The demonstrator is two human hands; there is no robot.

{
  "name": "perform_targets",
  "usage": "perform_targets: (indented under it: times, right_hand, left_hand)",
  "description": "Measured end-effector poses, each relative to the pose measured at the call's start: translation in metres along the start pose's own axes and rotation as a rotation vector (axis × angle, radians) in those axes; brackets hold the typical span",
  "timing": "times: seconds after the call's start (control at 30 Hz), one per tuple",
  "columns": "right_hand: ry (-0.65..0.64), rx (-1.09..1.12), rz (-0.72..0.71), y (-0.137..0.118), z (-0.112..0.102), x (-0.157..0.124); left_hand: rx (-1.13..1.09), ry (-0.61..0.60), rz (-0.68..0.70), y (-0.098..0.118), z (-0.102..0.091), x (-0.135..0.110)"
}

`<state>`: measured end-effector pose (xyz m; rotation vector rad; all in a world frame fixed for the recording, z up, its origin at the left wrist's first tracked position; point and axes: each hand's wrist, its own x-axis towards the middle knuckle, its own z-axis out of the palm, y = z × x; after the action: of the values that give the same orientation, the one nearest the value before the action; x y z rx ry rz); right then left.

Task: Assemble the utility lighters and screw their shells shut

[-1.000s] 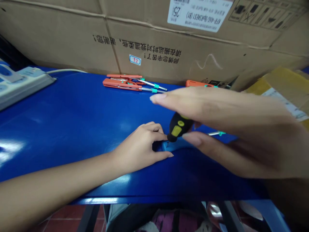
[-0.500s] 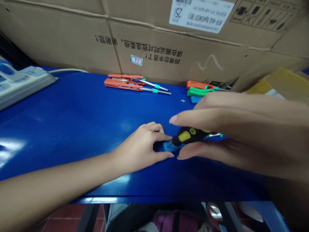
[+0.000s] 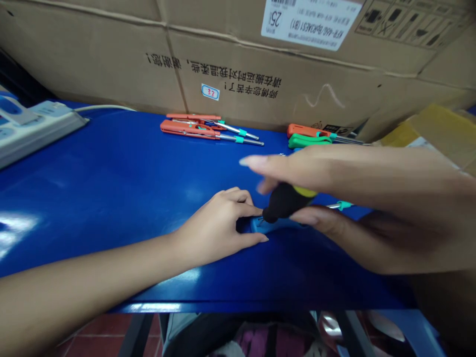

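Note:
My left hand rests on the blue table, its thumb and fingers pinching the end of a small blue plastic handle that lies flat. My right hand holds a black and yellow screwdriver between thumb and fingers, tip down against the blue handle's left end. A metal shaft with a teal collar sticks out to the right from under my right hand.
Orange-handled tools lie at the table's back, with an orange and a green one further right. A large cardboard box walls the far side. A white power strip sits at left, yellowish packaging at right.
My right hand has turned the screwdriver: its yellow face rolled away and the forefinger stretched further left. My left hand has stayed put on the blue handle.

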<state>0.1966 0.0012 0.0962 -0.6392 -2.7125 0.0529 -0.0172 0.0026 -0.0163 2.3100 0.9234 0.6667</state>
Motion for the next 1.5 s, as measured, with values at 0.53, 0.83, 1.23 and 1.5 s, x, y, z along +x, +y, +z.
perform_targets:
  times: [0.53,0.83,1.23,1.5]
  right_hand:
    - [0.003,-0.141,0.025,0.004,0.006,-0.001]
    - [-0.042,-0.218,0.116,-0.008,0.001,-0.006]
    - [-0.013,-0.111,0.124,-0.012,0.009,-0.001]
    - [0.043,-0.014,0.144,-0.014,0.019,-0.009]
  left_hand:
    - [0.037,0.015,-0.003,0.002,0.001,0.000]
    - [0.020,0.000,-0.043,0.004,0.000,0.000]
    - [0.022,0.020,-0.072,0.006,0.000,0.000]
    - [0.074,0.006,-0.054,0.006,0.000,0.000]
